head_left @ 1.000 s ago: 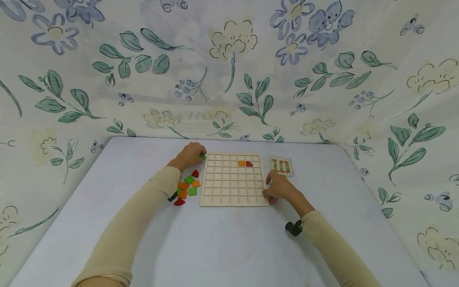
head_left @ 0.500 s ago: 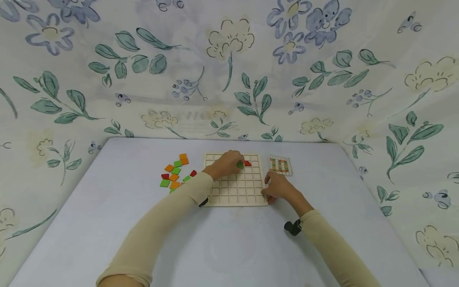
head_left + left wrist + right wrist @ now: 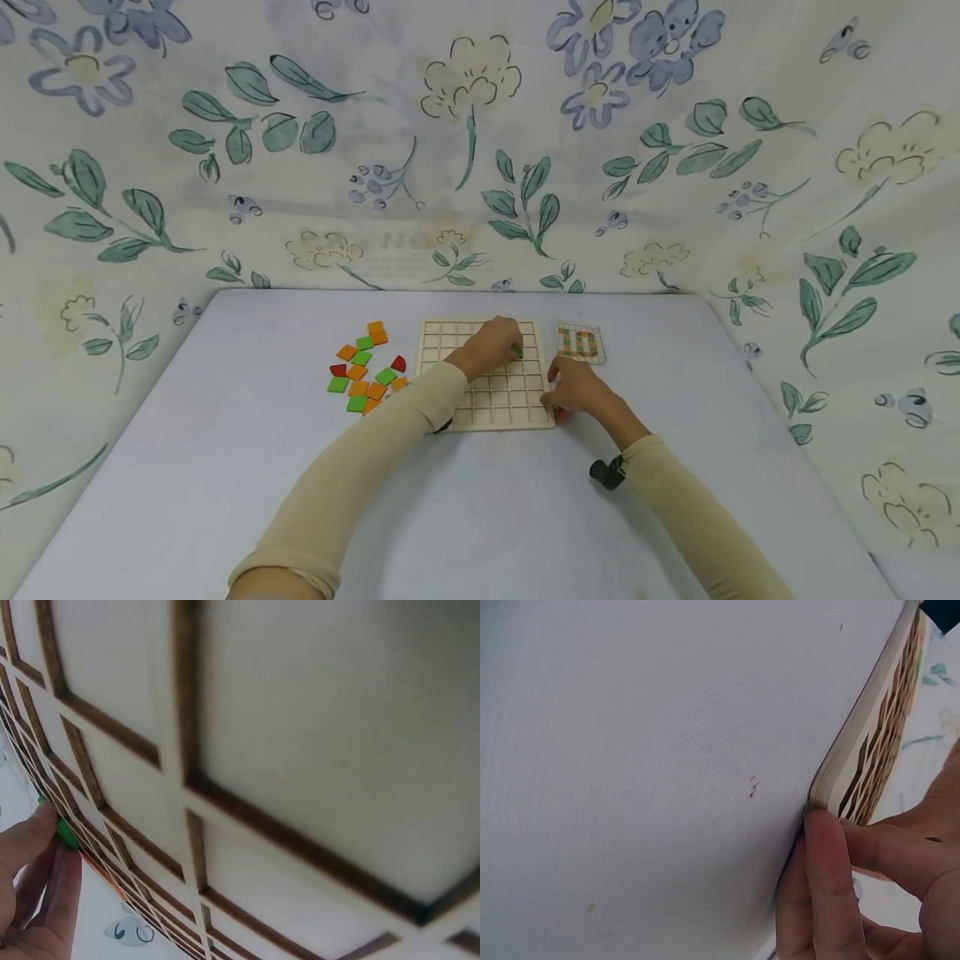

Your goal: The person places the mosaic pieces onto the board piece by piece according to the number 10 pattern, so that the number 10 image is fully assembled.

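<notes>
In the head view, a pale wooden grid board (image 3: 491,407) lies flat on the white table. My left hand (image 3: 491,344) reaches over its far right part and pinches a small green square tile (image 3: 517,353) between thumb and fingers. The left wrist view shows that green tile (image 3: 66,833) tilted, right at the grid cells, with a sliver of orange tile (image 3: 109,877) beyond. At the board's near right corner my right hand (image 3: 583,388) grips the edge, thumb above and fingers (image 3: 827,859) along the side. The left hand hides the cells behind it.
Left of the board, loose orange, green and red tiles (image 3: 357,372) lie scattered, several of them partly behind the left sleeve. A small pattern card (image 3: 581,342) lies to the board's right. Floral cloth (image 3: 480,167) rises behind the table.
My left hand has carried the green tile rightward from the board's left edge to its far right cells, covering the orange and red tiles there. The right hand has kept its grip.
</notes>
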Tool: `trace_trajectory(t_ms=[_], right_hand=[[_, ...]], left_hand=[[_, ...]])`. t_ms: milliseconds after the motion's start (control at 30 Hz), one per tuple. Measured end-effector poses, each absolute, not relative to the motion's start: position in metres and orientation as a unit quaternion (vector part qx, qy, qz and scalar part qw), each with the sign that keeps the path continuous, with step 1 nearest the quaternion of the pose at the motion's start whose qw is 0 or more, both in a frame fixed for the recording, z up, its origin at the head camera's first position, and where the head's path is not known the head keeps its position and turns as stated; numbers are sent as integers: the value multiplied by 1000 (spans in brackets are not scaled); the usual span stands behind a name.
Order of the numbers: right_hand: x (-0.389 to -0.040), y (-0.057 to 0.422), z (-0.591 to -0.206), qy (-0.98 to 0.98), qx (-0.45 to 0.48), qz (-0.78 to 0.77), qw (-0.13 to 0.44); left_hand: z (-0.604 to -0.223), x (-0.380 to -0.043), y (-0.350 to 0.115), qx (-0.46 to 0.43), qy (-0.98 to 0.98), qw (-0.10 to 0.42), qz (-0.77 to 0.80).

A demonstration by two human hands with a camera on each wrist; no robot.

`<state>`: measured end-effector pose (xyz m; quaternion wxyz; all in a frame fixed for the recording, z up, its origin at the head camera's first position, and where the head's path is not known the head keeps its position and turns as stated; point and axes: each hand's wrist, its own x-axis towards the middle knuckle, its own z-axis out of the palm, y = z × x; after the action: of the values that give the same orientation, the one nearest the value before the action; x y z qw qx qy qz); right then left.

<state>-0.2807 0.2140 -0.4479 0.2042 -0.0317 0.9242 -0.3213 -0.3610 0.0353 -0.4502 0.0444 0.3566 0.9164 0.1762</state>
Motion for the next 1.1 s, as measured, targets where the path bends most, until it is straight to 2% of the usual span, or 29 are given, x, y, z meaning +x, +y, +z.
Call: trace_trajectory(t_ms=[400, 633, 867, 1000, 1100], right_hand=[[-282, 207, -445, 927, -40, -314, 201], [-281, 209, -445, 933, -36, -297, 199], [-279, 210, -448, 933, -28, -298, 202], [-278, 209, -448, 934, -26, -297, 198], [-278, 208, -447, 934, -30, -298, 197]], left_hand=[[-441, -350, 26, 389, 912, 25, 130], [-427, -341, 9, 402, 903, 58, 140], [-421, -354, -48, 320, 934, 47, 154], [-421, -363, -90, 284, 951, 32, 117], [-422, -367, -119, 240, 966, 41, 90]])
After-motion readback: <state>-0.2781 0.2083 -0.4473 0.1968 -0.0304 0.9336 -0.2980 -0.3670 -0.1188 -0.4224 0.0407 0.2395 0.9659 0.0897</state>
